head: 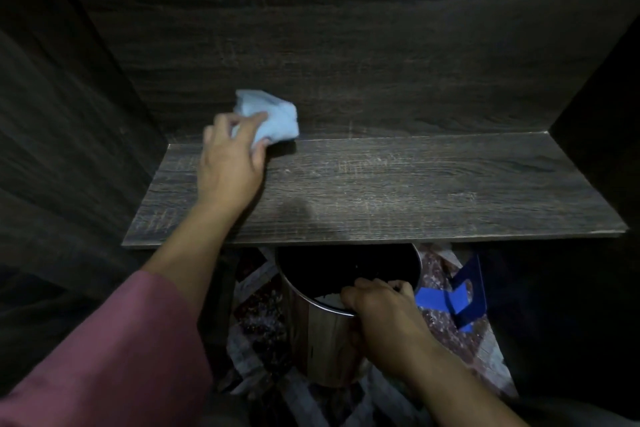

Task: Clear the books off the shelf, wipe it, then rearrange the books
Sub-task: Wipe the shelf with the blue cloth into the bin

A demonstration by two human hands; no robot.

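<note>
Shelf [415,191] woodgrain | left hand [228,166] grips crumpled cloth [277,118] | right hand [384,308] grips metal bin [318,340]

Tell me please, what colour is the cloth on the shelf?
Light blue. The cloth shows in the head view, gripped by the left hand.

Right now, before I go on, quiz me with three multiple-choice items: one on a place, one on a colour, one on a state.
1. Where is the cloth? A back left of the shelf; B front right edge; C on the floor.
2. Cloth colour? A red; B light blue; C black.
3. The right hand? A hangs free; B holds a book; C grips the bin's rim.
Answers: 1 A, the left hand holds it there; 2 B, it shows pale blue; 3 C, its fingers curl over the rim.
</note>
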